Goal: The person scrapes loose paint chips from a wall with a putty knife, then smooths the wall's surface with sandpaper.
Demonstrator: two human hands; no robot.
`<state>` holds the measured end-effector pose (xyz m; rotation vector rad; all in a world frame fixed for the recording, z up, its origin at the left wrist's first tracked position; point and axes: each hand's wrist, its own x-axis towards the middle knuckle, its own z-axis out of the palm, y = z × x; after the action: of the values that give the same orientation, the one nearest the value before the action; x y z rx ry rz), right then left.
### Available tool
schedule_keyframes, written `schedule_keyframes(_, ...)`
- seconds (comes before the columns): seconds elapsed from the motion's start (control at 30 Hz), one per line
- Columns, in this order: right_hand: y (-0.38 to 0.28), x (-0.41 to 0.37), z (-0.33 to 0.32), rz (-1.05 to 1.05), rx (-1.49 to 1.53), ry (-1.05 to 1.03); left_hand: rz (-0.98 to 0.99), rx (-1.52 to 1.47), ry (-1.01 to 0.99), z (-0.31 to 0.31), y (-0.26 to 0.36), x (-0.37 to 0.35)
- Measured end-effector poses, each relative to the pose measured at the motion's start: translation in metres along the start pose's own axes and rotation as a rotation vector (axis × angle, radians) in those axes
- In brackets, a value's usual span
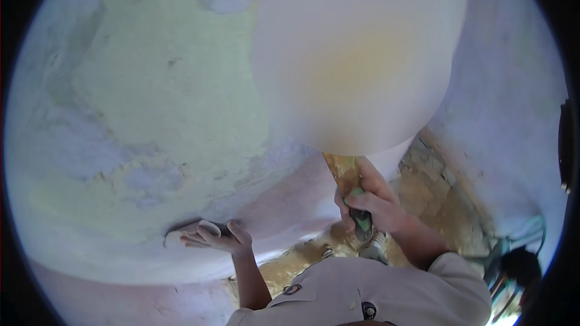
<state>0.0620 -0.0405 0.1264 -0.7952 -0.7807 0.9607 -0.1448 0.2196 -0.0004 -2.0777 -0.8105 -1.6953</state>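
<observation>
Low at the left, my left hand (pixel 220 240) is turned palm up beside the wall (pixel 163 84), its fingers stretched. Between its thumb and fingers rests a flat, dark-edged piece with a white rounded patch (pixel 209 227); what it is I cannot make out. My right hand (pixel 374 202), right of centre, is closed round the green and black handle of a scraper (pixel 345 172). The scraper's broad, yellowish-brown stained part points up and passes under a large blurred area, which hides its far end.
The wall carries pale green and whitish patches. Brown, rubble-strewn ground (pixel 423 199) shows below, with my shoes (pixel 373 250) on it. A second wall face (pixel 501 108) stands at the right. At the lower right are a teal chair-like frame (pixel 483 261) and a dark rounded shape (pixel 521 265).
</observation>
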Motion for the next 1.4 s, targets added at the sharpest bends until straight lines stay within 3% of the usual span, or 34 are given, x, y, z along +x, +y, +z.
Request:
schedule_keyframes(0.07, -0.016, 0.009, 0.022, 0.113, -0.148, 0.067, -0.009, -0.008, -0.022, -0.003, -0.001, -0.003)
schedule_keyframes(0.2, -0.010, 0.020, 0.036, 0.053, -0.137, -0.025, -0.060, -0.068, 0.000, -0.004, 0.013, 0.001)
schedule_keyframes(0.7, -0.038, 0.048, 0.069, 0.084, -0.368, 0.150, -0.034, -0.150, -0.073, -0.014, 0.011, 0.003)
schedule_keyframes(0.8, -0.049, 0.054, 0.076, 0.054, -0.277, 0.123, -0.038, -0.172, -0.079, -0.016, 0.010, 0.002)
schedule_keyframes(1.1, -0.041, 0.045, 0.071, 0.215, -0.278, 0.211, -0.030, -0.162, -0.070, -0.016, 0.010, 0.006)
schedule_keyframes(1.4, -0.033, 0.036, 0.068, 0.167, -0.403, 0.332, -0.028, -0.150, -0.077, -0.015, 0.010, 0.004)
